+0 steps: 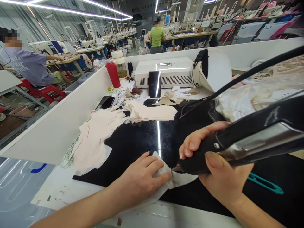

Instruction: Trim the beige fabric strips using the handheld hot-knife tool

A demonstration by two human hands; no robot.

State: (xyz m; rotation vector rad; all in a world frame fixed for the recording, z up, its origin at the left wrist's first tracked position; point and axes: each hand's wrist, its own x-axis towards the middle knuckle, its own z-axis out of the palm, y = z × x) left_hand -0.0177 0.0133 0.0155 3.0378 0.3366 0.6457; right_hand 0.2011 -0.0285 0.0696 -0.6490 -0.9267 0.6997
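Observation:
My left hand (140, 177) lies flat, fingers stretched out, pressing a small white fabric piece (175, 180) onto the glossy black work surface (133, 142). My right hand (213, 167) is wrapped round the black handle of a large iron-like tool (256, 136), whose pointed tip touches the fabric just right of my left fingertips. A black cord (249, 74) runs from the tool up to the right.
Cream fabric pieces (95, 142) are piled at the left and back of the table, with two phones (155, 83), a red bottle (113, 74), a white box machine (166, 74) and teal snips (266, 184). White partition walls (59, 123) enclose the desk. Other people sit at sewing stations behind.

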